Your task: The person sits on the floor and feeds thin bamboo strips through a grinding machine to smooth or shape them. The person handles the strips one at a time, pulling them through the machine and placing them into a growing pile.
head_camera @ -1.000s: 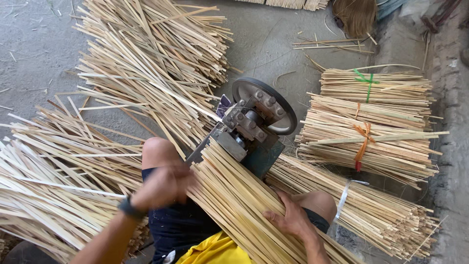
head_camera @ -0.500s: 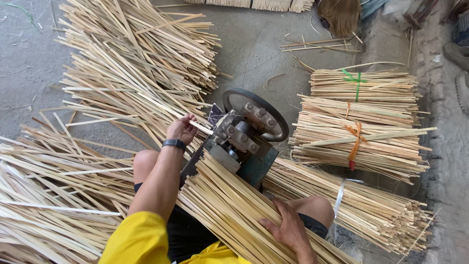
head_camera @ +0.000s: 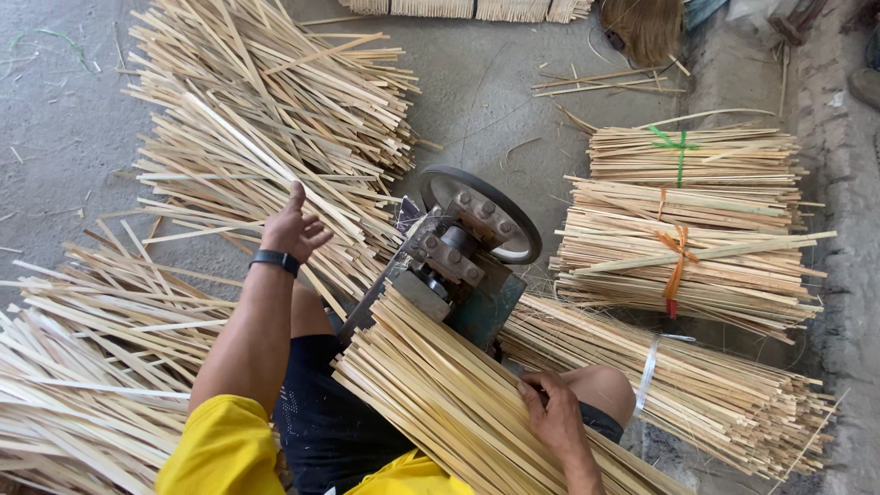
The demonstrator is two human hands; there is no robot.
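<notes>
Concrete floor (head_camera: 513, 101) littered with split strips. Left hand (head_camera: 291, 227) open, fingers spread over loose pile (head_camera: 275, 119); right hand (head_camera: 548, 417) gripping slat bundle (head_camera: 440, 394) on lap, ends touching wheel machine (head_camera: 463, 252). Risk: bundle slides, fingers near wheel.

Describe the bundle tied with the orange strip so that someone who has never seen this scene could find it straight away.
Start at the small machine with the dark round wheel in the middle of the concrete floor. To its right lies a stack of tied bamboo stick bundles; the orange-tied bundle is the middle one. The bundle behind it has a green tie and the long bundle in front of it a pale band.
</notes>
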